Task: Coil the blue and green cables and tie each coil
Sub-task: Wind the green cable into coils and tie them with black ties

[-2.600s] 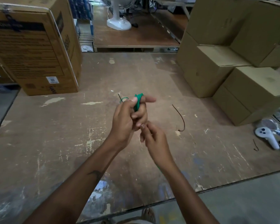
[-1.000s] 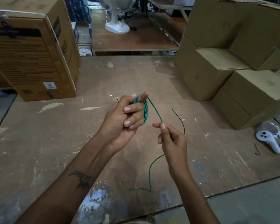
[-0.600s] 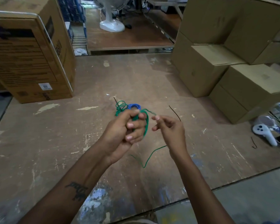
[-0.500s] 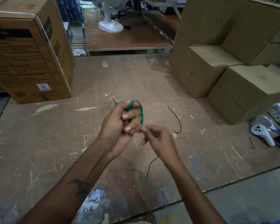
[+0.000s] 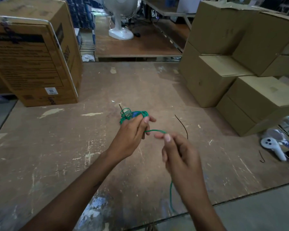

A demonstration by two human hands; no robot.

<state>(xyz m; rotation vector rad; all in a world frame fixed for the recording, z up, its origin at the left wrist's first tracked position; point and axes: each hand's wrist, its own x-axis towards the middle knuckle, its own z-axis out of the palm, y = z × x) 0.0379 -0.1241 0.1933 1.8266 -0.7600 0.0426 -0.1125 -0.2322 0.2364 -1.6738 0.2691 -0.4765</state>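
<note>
My left hand [image 5: 132, 132] grips a small coil of green cable [image 5: 144, 113] over the middle of the worn wooden table [image 5: 57, 147]. A strand of the green cable runs from the coil to my right hand [image 5: 177, 150], which pinches it between thumb and fingers. The loose tail hangs below my right hand toward the table's front edge. Just behind my left hand lies a tangle of green loops with a bit of blue cable [image 5: 135, 113] showing; whether that blue piece is coiled is hidden.
A thin dark wire tie [image 5: 182, 125] lies on the table right of my hands, another [image 5: 261, 157] near the right edge. Cardboard boxes [image 5: 240, 80] stack at the right, a big carton [image 5: 35, 64] at the left. A white controller [image 5: 272, 145] lies at far right.
My right hand has drawn away from the left, to the right and nearer me, pulling a strand of green cable out. The left hand keeps its grip on the coil.
</note>
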